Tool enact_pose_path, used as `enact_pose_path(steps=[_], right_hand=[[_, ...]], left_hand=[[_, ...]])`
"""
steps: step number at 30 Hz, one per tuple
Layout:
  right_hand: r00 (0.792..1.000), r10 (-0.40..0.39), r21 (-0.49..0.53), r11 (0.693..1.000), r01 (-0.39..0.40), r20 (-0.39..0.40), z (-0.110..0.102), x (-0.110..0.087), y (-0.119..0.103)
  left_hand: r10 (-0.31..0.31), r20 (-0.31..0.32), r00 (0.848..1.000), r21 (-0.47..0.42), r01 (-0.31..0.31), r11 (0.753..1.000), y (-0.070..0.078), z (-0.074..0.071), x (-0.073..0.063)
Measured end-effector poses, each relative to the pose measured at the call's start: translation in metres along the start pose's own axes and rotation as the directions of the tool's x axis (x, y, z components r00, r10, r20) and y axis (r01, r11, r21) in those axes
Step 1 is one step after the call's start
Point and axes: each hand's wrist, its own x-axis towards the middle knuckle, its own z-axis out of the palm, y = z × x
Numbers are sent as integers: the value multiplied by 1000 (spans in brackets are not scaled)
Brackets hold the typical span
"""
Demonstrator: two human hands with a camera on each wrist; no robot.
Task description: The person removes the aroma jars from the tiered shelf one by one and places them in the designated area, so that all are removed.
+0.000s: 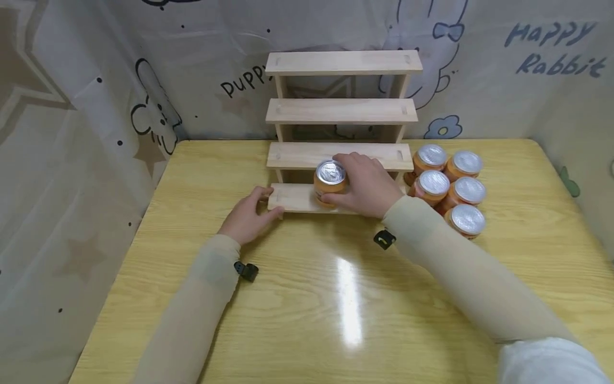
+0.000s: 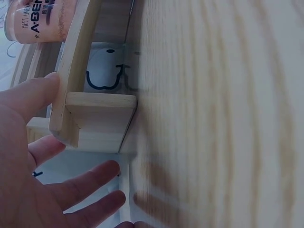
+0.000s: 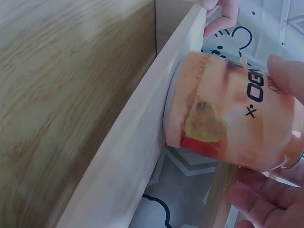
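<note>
A can [image 1: 330,180] with an orange printed wrap and a silver lid stands upright toward the middle of the lowest step of a wooden tiered shelf [image 1: 292,198]. My right hand [image 1: 366,184] grips this can, thumb and fingers on opposite sides. In the right wrist view the can's base [image 3: 173,102] meets the step's board [image 3: 128,137]. At the left end of that same step, my left hand [image 1: 248,216] pinches the board's corner between thumb and index finger. Its other fingers [image 2: 95,178] are spread out below the board in the left wrist view.
Several more silver-lidded cans [image 1: 433,183] stand grouped right of the shelf on the wood-grain table [image 1: 297,298]. The shelf's higher steps [image 1: 340,110] rise toward a printed cloth [image 1: 216,42] behind the table. Cloth also hangs along the left and right sides.
</note>
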Motion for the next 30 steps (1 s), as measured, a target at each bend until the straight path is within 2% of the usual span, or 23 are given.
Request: enact_pose_path(steps=[6, 10, 17, 24, 30], right_hand=[[1000, -21, 2, 1000, 21, -18, 1, -1, 0], [999, -7, 9, 1000, 8, -43, -3, -9, 4], [995, 33, 9, 999, -33, -96, -25, -48, 27], [989, 46, -43, 998, -52, -142, -48, -93, 54], [986, 88, -57, 994, -97, -142, -60, -117, 72]], left_hand=[[-1, -8, 1000, -9, 0, 1000, -1, 2, -1], [4, -9, 1000, -12, -4, 1000, 0, 0, -1], [2, 8, 1000, -22, -2, 1000, 0, 3, 0], [-2, -1, 1000, -12, 2, 1000, 1, 4, -1], [-8, 2, 1000, -12, 8, 1000, 4, 2, 0]])
